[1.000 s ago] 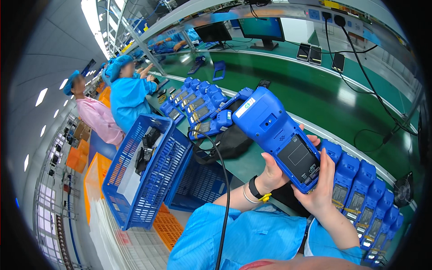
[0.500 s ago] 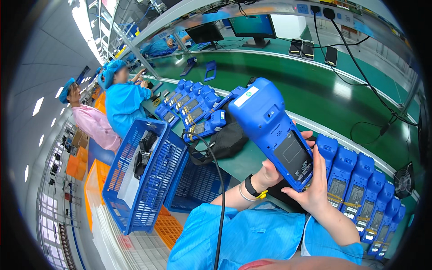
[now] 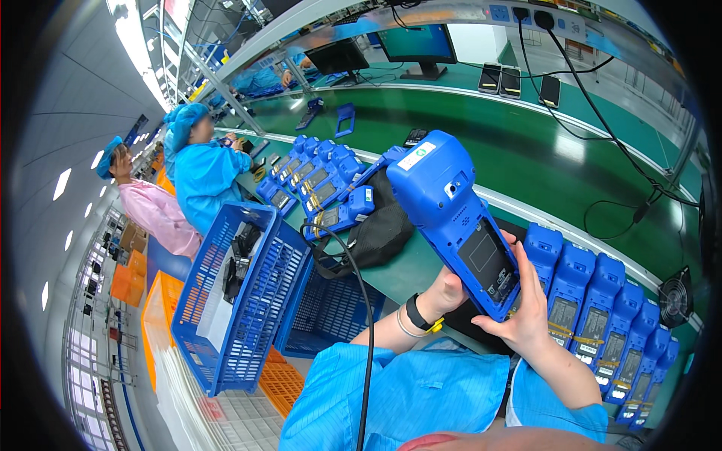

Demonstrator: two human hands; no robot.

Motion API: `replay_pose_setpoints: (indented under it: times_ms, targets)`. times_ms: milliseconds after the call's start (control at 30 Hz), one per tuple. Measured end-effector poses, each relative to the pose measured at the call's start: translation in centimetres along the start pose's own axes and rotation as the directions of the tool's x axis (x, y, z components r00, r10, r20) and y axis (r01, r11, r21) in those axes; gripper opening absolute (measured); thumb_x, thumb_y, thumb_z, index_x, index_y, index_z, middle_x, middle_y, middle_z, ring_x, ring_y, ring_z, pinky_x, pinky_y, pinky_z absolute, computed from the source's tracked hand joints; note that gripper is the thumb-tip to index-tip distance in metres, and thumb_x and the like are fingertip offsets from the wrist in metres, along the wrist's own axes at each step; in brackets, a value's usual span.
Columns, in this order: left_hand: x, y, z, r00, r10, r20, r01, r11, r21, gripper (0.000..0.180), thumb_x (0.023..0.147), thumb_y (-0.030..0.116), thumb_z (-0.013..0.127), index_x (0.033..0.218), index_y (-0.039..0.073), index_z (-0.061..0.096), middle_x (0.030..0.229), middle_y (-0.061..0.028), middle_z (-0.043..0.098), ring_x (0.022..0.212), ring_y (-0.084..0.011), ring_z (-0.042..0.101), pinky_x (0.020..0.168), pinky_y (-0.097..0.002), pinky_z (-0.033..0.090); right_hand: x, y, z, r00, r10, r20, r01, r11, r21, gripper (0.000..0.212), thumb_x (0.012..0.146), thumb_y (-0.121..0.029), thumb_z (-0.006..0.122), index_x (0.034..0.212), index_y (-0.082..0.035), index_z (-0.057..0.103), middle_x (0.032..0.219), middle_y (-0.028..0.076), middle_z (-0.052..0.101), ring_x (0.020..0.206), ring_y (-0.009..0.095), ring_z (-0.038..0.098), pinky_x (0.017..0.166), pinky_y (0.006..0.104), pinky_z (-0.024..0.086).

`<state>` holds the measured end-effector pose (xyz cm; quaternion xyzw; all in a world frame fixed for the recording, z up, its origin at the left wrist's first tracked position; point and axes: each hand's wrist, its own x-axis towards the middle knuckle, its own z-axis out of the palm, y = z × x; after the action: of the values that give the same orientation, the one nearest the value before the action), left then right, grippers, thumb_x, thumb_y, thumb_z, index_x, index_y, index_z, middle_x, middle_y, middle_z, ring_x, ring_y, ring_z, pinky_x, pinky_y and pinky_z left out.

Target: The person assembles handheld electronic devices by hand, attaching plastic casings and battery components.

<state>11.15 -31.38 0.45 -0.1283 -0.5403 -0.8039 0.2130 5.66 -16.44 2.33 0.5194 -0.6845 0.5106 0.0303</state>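
A blue handheld terminal [image 3: 435, 184] is held up in front of me, tilted, its bulky end pointing up and away. Its back faces me and shows an open dark battery bay [image 3: 489, 259]. My left hand [image 3: 447, 292] grips its lower left edge; most of those fingers are hidden behind it. On the opposite side, my right hand [image 3: 526, 304] holds the lower end, with fingers along the right edge and the thumb near the bottom. To the right, beside my right forearm, stands a row of similar blue terminals [image 3: 592, 331], with labelled batteries and tan bands.
More blue terminals [image 3: 320, 180] lie left on the bench beside a black pouch [image 3: 382, 231]. A blue crate [image 3: 218, 361] holds black parts, and a cable [image 3: 366, 316] hangs before it. Beyond runs a green belt [image 3: 519, 161]. Co-workers [image 3: 203, 177] are at the far left.
The terminal in my hands has tipped slightly, showing more of its bulky end. My right fingers sit a little lower. A small dark item on the belt shows more clearly behind it.
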Motion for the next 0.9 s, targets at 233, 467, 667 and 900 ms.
replay_pose_setpoints:
  times_ms: [233,467,667,900]
  targets:
    - [-0.1,0.3,-0.2,1.000,0.001,-0.009,-0.001,1.000,-0.029,0.114,0.061,0.077,0.060,0.141,0.007,0.019,0.130,-0.0151,0.043,0.120,-0.0252,0.047,0.099,-0.0403,0.041,0.4,-0.2,-0.6,1.000,-0.005,0.002,0.005,1.000,-0.013,0.116,0.049,-0.029,0.089,0.139,0.004,0.024,0.128,0.025,0.041,0.118,0.039,0.045,0.096,0.0423,0.041]
    - [-0.2,1.2,0.3,1.000,-0.007,-0.022,0.006,1.000,-0.019,0.112,0.065,0.069,0.066,0.143,0.008,0.013,0.129,-0.0159,0.044,0.120,-0.0266,0.047,0.099,-0.0418,0.042,0.3,-0.6,-1.2,1.000,0.022,0.015,-0.022,1.000,0.014,0.112,0.050,-0.026,0.088,0.138,0.004,0.027,0.126,0.023,0.043,0.116,0.037,0.047,0.095,0.0413,0.041]
    - [-0.4,0.4,-0.5,0.999,-0.033,0.006,0.033,0.999,-0.025,0.113,0.067,0.067,0.067,0.144,0.009,0.006,0.128,-0.0165,0.044,0.119,-0.0271,0.047,0.099,-0.0416,0.042,0.5,-0.5,-1.7,0.996,0.064,0.057,-0.068,0.996,0.058,0.109,0.051,-0.025,0.087,0.138,0.002,0.029,0.124,0.020,0.045,0.114,0.034,0.049,0.095,0.0400,0.041]
    - [-0.4,0.7,-0.1,1.000,-0.005,-0.024,0.003,0.995,-0.101,0.098,0.067,0.058,0.073,0.135,0.001,0.030,0.131,-0.0137,0.045,0.120,-0.0254,0.048,0.099,-0.0407,0.041,0.4,-0.6,-2.1,0.987,0.120,0.106,-0.127,0.990,0.067,0.105,0.053,-0.022,0.085,0.138,0.001,0.029,0.121,0.019,0.047,0.113,0.033,0.050,0.095,0.0390,0.042]
